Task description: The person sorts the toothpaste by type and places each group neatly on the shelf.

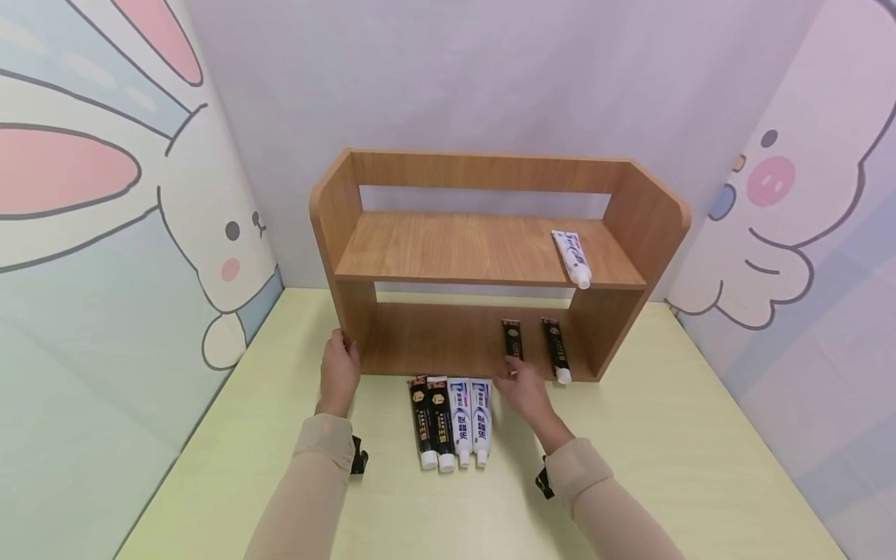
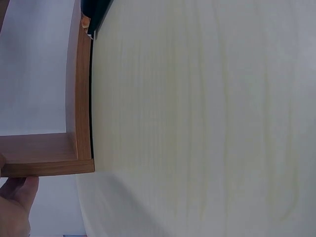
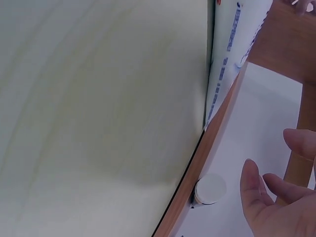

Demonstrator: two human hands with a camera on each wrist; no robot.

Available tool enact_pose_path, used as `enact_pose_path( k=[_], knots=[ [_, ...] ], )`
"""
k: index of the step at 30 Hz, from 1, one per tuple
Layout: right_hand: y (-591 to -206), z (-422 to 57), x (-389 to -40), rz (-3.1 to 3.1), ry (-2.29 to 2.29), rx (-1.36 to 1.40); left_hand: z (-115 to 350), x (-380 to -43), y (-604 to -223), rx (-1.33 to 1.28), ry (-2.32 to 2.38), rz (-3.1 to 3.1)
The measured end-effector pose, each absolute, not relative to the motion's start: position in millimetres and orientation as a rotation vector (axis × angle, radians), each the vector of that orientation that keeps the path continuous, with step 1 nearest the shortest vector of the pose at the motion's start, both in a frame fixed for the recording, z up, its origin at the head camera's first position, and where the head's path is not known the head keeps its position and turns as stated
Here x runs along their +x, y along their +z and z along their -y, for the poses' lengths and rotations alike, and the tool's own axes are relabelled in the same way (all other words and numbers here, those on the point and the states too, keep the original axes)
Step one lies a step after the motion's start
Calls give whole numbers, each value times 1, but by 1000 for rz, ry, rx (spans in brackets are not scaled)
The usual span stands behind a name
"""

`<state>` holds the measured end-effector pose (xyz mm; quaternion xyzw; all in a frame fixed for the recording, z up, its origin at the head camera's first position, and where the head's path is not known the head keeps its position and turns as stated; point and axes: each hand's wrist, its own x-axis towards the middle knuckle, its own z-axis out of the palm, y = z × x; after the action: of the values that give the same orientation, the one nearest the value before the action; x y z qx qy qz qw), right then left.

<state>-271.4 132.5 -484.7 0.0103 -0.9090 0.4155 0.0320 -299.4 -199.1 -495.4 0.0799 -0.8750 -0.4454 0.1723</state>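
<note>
My left hand (image 1: 339,375) grips the front edge of the left side panel of a two-tier wooden shelf (image 1: 458,247). In the left wrist view, its fingers (image 2: 17,205) lie against one face of that panel. My right hand (image 1: 523,390) is at the lower tier's front edge, over the cap end of a black toothpaste tube (image 1: 512,336). The right wrist view has its thumb and fingers (image 3: 254,190) spread apart, holding nothing, beside a white cap (image 3: 211,188). Another black toothpaste tube (image 1: 555,348) lies to the right, its white cap at the edge.
Two black toothpaste tubes (image 1: 439,420) and two white toothpaste tubes (image 1: 480,418) lie side by side on the pale table (image 1: 448,517) before the shelf. One white toothpaste tube (image 1: 572,257) rests on the upper tier at right, cap forward. Walls with cartoon animals surround the table.
</note>
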Motion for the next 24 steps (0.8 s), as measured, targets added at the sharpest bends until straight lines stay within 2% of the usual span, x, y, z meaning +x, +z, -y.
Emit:
enact_pose_path(
  k=[24],
  knots=[
    [-483,-114,-242,2867,1285,41,199,-300,-497,245,-1233,2482]
  ],
)
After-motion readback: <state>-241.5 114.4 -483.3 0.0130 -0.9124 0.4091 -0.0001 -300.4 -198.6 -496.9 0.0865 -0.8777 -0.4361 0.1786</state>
